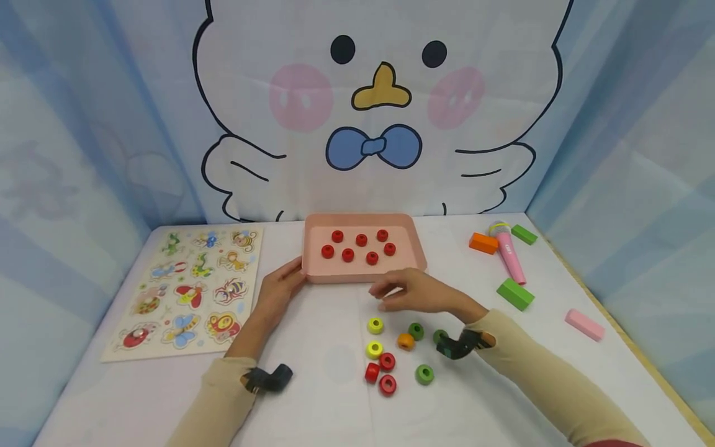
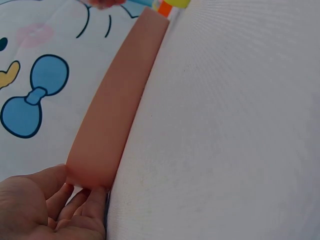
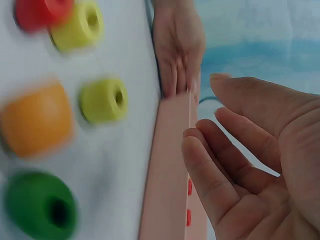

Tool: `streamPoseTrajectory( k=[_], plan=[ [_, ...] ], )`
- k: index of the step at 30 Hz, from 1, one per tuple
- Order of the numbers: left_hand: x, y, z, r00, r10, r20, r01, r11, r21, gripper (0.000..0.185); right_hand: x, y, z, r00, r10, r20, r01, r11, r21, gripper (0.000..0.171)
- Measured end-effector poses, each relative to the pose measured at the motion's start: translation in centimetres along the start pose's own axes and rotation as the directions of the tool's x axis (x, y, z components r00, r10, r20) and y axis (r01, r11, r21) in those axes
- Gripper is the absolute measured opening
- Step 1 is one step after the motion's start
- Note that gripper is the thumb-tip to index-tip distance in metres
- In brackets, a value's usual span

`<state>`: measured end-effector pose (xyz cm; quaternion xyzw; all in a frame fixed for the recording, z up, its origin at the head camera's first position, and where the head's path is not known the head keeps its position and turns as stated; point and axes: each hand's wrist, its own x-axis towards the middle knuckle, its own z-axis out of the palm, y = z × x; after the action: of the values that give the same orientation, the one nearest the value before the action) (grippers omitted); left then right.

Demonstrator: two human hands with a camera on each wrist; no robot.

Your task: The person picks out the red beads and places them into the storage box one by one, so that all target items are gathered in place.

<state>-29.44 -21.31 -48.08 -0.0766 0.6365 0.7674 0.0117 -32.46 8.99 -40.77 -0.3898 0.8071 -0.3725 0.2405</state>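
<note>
Head view showed the pink tray [image 1: 416,248] at twelve o'clock on the bench [image 1: 313,397], seven red beads [image 1: 348,254] inside. The left hand [image 1: 279,290] steadied its near corner, fingers straight. The right hand [image 1: 416,292] hovered released, empty. Reaching toward six o'clock, its sleeve might scatter the loose beads [image 1: 387,362].

The person is wearing long beige sleeves on both arms — soft, ribbed-looking fabric ending at the wrists. A small black camera is sitting strapped at each cuff, the left one at about 7 o'clock in the head view, the right one at about 5 o'clock. The left hand [image 1: 277,292] and right hand [image 1: 416,292] are showing bare — no rings or gloves.
</note>
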Motion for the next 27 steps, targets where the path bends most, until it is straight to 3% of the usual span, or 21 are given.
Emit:
streamPoseTrajectory(
  k=[5, 9, 18, 27],
  plan=[
    [0.0, 0.4, -0.3, 1.0, 0.006, -0.006, -0.006, 1.0, -0.004, 0.047, -3.3, -0.6, 2.3, 1.0, 0.003, 0.025, -0.006, 0.995, 0.099, 0.031],
    [0.0, 0.5, -0.3, 1.0, -0.005, -0.015, 0.004, 1.0, -0.019, 0.047, -4.7, -0.3, 3.9, 0.999, 0.015, 0.033, -0.019, 0.993, 0.12, 0.026],
    [-0.1, 0.4, 0.0, 1.0, -0.002, -0.013, 0.002, 1.0, -0.01, 0.048, -6.1, -0.3, 6.3, 1.0, -0.009, 0.006, 0.01, 0.995, -0.103, 0.025],
    [-0.1, 0.0, 0.3, 1.0, -0.01, 0.0, 0.01, 0.999, -0.043, 0.048, -6.3, -0.2, 6.8, 1.0, -0.006, 0.004, 0.006, 0.988, -0.157, 0.025]
  ],
)
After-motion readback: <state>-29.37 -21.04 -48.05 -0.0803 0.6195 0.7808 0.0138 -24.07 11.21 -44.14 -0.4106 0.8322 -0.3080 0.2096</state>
